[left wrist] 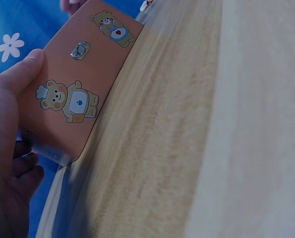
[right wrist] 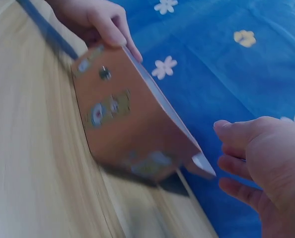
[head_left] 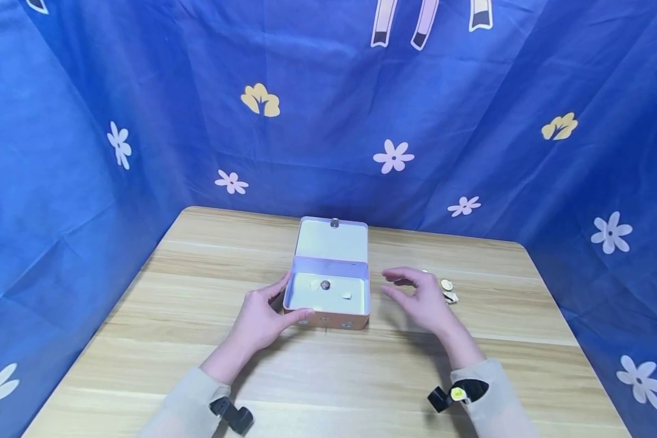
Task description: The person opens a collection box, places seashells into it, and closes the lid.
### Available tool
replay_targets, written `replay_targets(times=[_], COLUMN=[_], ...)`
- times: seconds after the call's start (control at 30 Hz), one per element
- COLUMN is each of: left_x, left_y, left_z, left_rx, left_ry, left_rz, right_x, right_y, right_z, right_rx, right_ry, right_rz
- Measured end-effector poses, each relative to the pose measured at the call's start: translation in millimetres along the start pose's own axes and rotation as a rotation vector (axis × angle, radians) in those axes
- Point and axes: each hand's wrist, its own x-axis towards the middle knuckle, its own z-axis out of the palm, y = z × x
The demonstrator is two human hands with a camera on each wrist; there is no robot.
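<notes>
Orange outside and pale inside, a box (head_left: 336, 322) stands on a wood-grain table (head_left: 317, 377), its lid (head_left: 333, 240) tipped back on the far side. 2 cartoon bears (left wrist: 68, 101) decorate the box's front wall, with a metal clasp (left wrist: 80, 50) between them. Inside the box lie 1 dark round piece (head_left: 325, 285) and, right of it, 1 white piece (head_left: 347, 296). The left hand (head_left: 260, 319) grips the box's left front corner, thumb at the front. The right hand (head_left: 416, 297) hovers just right of the box, thumb and fingertips apart. Farther right of the box lie small pale pieces (head_left: 446, 285). Behind the box hangs blue cloth (head_left: 317, 140).
</notes>
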Motion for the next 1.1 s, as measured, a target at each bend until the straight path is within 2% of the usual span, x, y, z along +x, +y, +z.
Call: replay_targets(times=[0.2, 0.3, 0.47, 0.6, 0.83, 0.97, 1.1], left_x=[0.5, 0.5, 0.7, 0.7, 1.5, 1.8, 1.7], left_y=[-0.1, -1.3, -0.8, 0.6, 1.5, 2.1, 2.6], left_z=[-0.4, -0.1, -1.1, -1.6, -1.6, -1.9, -2.4], left_rx=[-0.005, 0.0, 0.007, 0.0, 0.003, 0.002, 0.002], left_ry=[-0.005, -0.004, -0.003, -0.017, -0.01, -0.009, -0.01], left_rz=[0.005, 0.002, -0.002, -0.018, 0.003, 0.004, 0.005], right_x=[-17.0, -24.3, -34.9, -44.0, -58.1, -63.8, -68.2], right_y=[18, 28, 43, 56, 77, 88, 96], right_z=[-29, -41, -56, -66, -84, -90, -94], right_rx=[-0.071, -0.068, -0.051, -0.093, -0.15, -0.169, -0.205], right_ry=[0.047, 0.071, 0.107, 0.133, 0.145, 0.143, 0.107], right_rz=[0.047, 0.077, 0.093, 0.127, 0.253, 0.276, 0.287])
